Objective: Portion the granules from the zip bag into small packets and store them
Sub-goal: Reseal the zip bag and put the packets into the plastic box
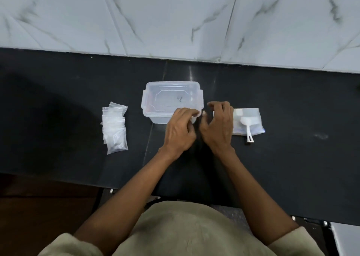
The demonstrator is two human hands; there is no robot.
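No brand or label can be read anywhere; the only mark is a small dark scribble on the lid of the clear plastic box (172, 100), too small to make out. The box sits lidded near the middle of the black counter (292, 92), a little short of the marble-patterned wall tiles (175, 18) that close off the far edge. The left hand (180, 131) has its curled fingers on the box's near right corner, at the lid clip, though whether it pinches the clip or only presses on it cannot be told. The right hand (219, 127) hovers just beside that same corner with fingers bent and spread, holding nothing that shows. To the left, well apart from the box, a stack of small filled packets (115, 129) lies overlapping in a row. To the right, partly behind the right hand, lies the zip bag (251, 117) with a white scoop (247, 125) resting on it, handle pointing toward the person. Wide bare counter lies at both far sides and between the packets and the box. The counter's near edge runs under both forearms, with a dark brown floor (39, 207) below at the left.
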